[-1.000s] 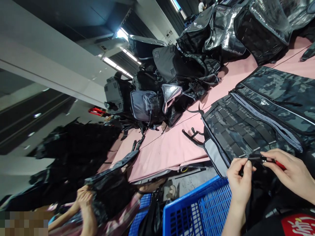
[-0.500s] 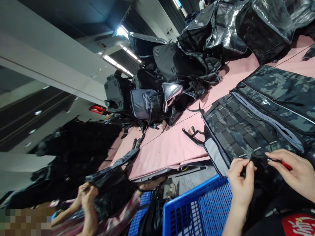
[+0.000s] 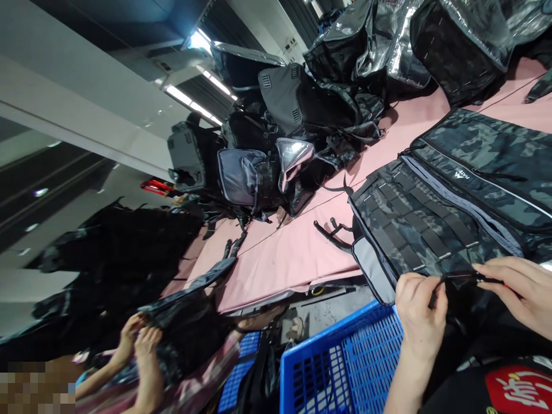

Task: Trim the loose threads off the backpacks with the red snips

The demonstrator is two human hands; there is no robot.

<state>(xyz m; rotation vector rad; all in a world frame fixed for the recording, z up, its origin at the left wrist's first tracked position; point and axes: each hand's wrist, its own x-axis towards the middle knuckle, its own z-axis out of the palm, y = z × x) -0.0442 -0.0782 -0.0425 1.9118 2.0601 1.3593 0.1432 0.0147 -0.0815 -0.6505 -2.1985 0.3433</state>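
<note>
A dark camouflage backpack [image 3: 448, 190] lies flat on the pink table [image 3: 297, 253], its webbing panel facing up. My left hand [image 3: 420, 316] pinches a thin black strap [image 3: 452, 278] at the backpack's near edge. My right hand [image 3: 520, 290] grips a small tool with a red handle [image 3: 485, 280], its tip against that same strap. Both hands sit close together at the bottom right of the head view.
A blue plastic crate [image 3: 340, 368] stands below the table edge by my left arm. Black and grey backpacks [image 3: 302, 115] are heaped at the table's far side, some in clear plastic [image 3: 457, 34]. Another person's hands [image 3: 140, 345] handle a dark bag at lower left.
The view has shifted slightly left and up. My hands stay on the strap, the right one drawn a little to the right. The other person's hands have dropped lower.
</note>
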